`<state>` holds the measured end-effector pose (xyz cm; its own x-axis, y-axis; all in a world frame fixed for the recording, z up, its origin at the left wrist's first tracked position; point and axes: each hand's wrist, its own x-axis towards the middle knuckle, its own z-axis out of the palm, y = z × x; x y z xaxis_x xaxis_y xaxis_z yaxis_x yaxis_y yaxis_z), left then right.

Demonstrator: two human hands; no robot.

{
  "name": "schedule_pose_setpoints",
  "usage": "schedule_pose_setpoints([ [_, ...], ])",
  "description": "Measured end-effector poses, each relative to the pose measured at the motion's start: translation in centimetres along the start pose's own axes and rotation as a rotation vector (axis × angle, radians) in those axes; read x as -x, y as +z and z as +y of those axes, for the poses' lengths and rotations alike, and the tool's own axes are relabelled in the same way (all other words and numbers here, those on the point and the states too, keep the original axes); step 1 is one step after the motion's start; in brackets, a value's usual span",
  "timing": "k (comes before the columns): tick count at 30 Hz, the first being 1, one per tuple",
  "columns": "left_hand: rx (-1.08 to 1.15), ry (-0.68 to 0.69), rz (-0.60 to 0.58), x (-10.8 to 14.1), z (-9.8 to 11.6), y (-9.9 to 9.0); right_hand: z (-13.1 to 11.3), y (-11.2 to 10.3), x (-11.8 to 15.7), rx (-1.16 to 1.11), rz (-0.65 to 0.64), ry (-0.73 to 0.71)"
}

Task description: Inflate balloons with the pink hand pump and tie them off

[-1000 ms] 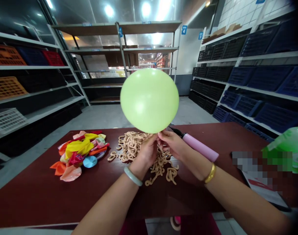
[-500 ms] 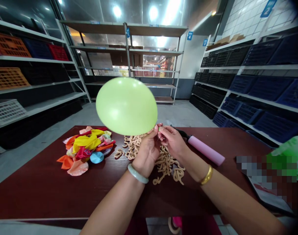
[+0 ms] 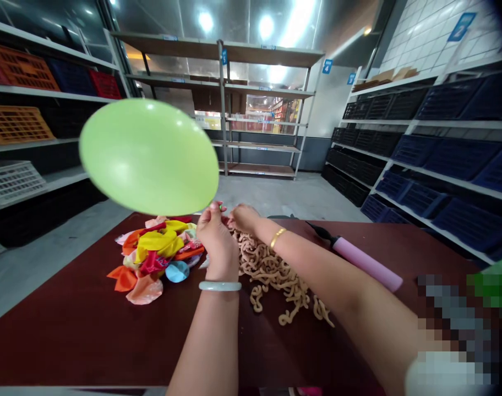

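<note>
A large inflated light-green balloon (image 3: 149, 159) floats out to the left above the table. My left hand (image 3: 213, 228) is closed round its neck, with a bit of green showing at the fingertips. Just to the right, my right hand (image 3: 245, 218) has its fingers curled together, over the far side of a heap of beige curly strands (image 3: 271, 264). What it holds, if anything, is hidden. Left of my left wrist lies a pile of flat balloons (image 3: 160, 245) in yellow, orange, red, pink and blue.
A pink hand pump (image 3: 366, 264) with a black nozzle lies right on the dark red table (image 3: 69, 330). A blurred-out object and something green are at the right edge. Shelves (image 3: 267, 91) stand behind; crates (image 3: 22, 124) fill the side racks.
Both hands have moved left with the balloon, which now looks larger and nearer. My right hand has parted from my left. More of the strand heap shows.
</note>
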<state>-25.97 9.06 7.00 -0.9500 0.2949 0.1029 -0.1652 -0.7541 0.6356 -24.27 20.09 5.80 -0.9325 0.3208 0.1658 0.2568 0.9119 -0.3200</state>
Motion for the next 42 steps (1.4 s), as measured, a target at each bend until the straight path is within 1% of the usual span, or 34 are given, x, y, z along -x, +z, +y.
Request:
schedule_pose_setpoints([
  [2,-0.019,0.049,0.053,-0.5,-0.1,-0.4,-0.7,1.1,-2.1,0.028,-0.061,0.029],
  [4,-0.025,0.091,0.084,-0.9,-0.1,-0.8,-1.2,1.8,-3.1,0.031,-0.106,0.045],
  [6,-0.030,0.110,0.099,-1.4,-0.1,-1.1,-1.4,1.9,-3.2,0.012,-0.145,0.049],
  [8,-0.039,0.112,0.113,-1.8,0.0,-1.4,-1.4,1.2,-2.9,-0.024,-0.182,0.045],
  [10,-0.042,0.117,0.132,-2.2,0.1,-1.6,-1.2,-0.3,-2.1,-0.077,-0.194,0.031],
  [12,-0.031,0.119,0.152,-2.4,0.2,-1.7,-0.7,-2.2,-1.0,-0.138,-0.164,0.011],
  [14,-0.008,0.116,0.154,-2.6,0.2,-1.6,-0.2,-4.3,0.3,-0.286,-0.100,-0.031],
  [15,0.005,0.111,0.144,-2.5,0.2,-1.5,0.0,-5.3,1.1,-0.412,-0.069,-0.059],
  [17,0.030,0.086,0.103,-2.4,0.0,-1.2,0.2,-7.0,2.7,-0.711,-0.028,-0.089],
  [19,0.051,0.038,0.039,-2.0,-0.1,-0.9,0.1,-8.5,4.4,-0.966,0.007,-0.055],
  [21,0.052,-0.014,-0.028,-1.4,-0.3,-0.4,-0.2,-9.8,6.0,-1.119,0.078,-0.004],
  [23,0.023,-0.059,-0.084,-0.6,-0.5,0.1,-0.5,-10.9,7.5,-1.176,0.166,0.013],
  [24,-0.002,-0.075,-0.108,-0.2,-0.7,0.3,-0.6,-11.2,8.2,-1.163,0.198,0.007],
  [26,-0.072,-0.106,-0.178,0.9,-1.2,0.7,-0.6,-11.4,9.7,-1.049,0.234,-0.001],
  [28,-0.156,-0.151,-0.280,2.2,-1.9,1.1,-0.2,-10.8,11.3,-0.855,0.246,-0.012],
  [30,-0.242,-0.214,-0.395,3.7,-2.8,1.5,0.4,-9.6,12.7,-0.671,0.285,-0.037],
  [31,-0.274,-0.246,-0.440,4.5,-3.2,1.7,0.7,-8.9,13.4,-0.602,0.331,-0.053],
  [34,-0.329,-0.312,-0.517,6.7,-4.4,2.1,1.8,-6.9,15.2,-0.456,0.544,-0.079],
  [35,-0.335,-0.324,-0.535,7.3,-4.6,2.2,2.1,-6.5,15.7,-0.425,0.607,-0.080],
  [37,-0.336,-0.341,-0.582,8.3,-5.0,2.2,2.6,-5.9,16.5,-0.394,0.681,-0.078],
  [40,-0.281,-0.391,-0.654,9.3,-5.2,2.2,2.9,-5.7,17.2,-0.425,0.722,-0.040],
  [42,-0.255,-0.419,-0.668,9.6,-5.3,2.2,3.0,-5.8,17.5,-0.458,0.729,-0.021],
])
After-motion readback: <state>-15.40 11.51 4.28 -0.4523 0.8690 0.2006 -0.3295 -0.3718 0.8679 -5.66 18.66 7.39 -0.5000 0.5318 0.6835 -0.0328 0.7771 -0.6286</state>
